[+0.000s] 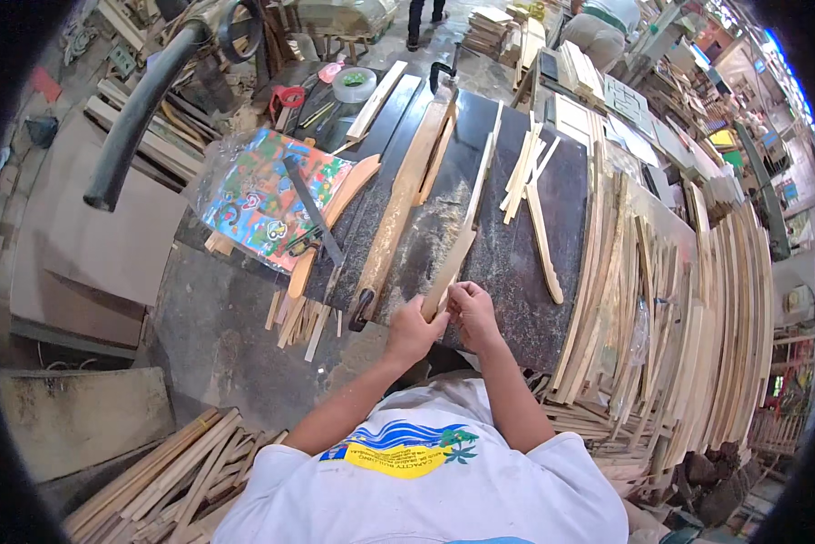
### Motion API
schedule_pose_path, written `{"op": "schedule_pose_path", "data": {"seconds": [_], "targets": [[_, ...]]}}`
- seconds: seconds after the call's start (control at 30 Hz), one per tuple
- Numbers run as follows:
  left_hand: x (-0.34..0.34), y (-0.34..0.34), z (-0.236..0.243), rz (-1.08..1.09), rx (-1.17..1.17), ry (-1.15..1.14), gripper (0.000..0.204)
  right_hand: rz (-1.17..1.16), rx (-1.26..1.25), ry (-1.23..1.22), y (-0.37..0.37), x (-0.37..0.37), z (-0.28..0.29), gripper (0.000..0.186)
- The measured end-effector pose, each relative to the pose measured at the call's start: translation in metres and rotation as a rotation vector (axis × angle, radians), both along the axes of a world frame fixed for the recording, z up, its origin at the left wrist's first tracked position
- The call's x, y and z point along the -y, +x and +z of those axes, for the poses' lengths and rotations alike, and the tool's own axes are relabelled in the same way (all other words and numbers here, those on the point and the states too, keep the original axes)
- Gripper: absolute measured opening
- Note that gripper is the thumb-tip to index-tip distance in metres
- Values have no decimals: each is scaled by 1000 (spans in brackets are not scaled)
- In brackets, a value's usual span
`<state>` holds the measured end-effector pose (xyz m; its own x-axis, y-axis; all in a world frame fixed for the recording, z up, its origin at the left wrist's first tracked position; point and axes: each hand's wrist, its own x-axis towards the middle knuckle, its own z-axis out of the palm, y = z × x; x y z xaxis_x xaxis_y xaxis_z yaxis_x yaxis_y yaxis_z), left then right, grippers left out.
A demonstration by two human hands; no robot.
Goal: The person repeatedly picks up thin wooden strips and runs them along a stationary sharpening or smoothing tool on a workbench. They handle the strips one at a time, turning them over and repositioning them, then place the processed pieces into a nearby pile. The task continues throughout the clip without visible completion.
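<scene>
My left hand (414, 328) is closed on the near end of a pale shaped wooden piece (455, 258), which points up along the dark bench (562, 227). My right hand (471, 313) is beside it with fingers bent at the piece's edge; its fingertips are partly hidden. Left of them lies a long wooden bar (396, 218) with a dark clamp (442, 72) at its far end. Thin pale sticks (525, 172) and a notched strip (543, 254) lie to the right.
A colourful printed sheet (267, 199), steel rule (312, 208) and tape roll (354, 86) lie on the bench's left. A black curved bar (126, 136) juts in at upper left. Stacked strips (716, 317) fill the right; more (171, 471) lie lower left. Two people (598, 23) are in the background.
</scene>
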<state>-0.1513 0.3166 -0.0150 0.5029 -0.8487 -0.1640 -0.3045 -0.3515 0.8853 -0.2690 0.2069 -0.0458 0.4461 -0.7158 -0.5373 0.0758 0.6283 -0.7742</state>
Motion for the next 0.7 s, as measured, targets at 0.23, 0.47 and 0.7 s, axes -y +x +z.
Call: {"op": "schedule_pose_path", "data": {"seconds": [0.23,0.47,0.7], "targets": [[-110,13,13,0,-45,107,34,-229,64,-111,41,28,-16,20],[-253,21,-36,86,-163,235,30,3,-157,-374,90,-14,-44,34],[-278,23,-83,261,-269,282,29,143,-644,-904,127,-32,-68,27]]}}
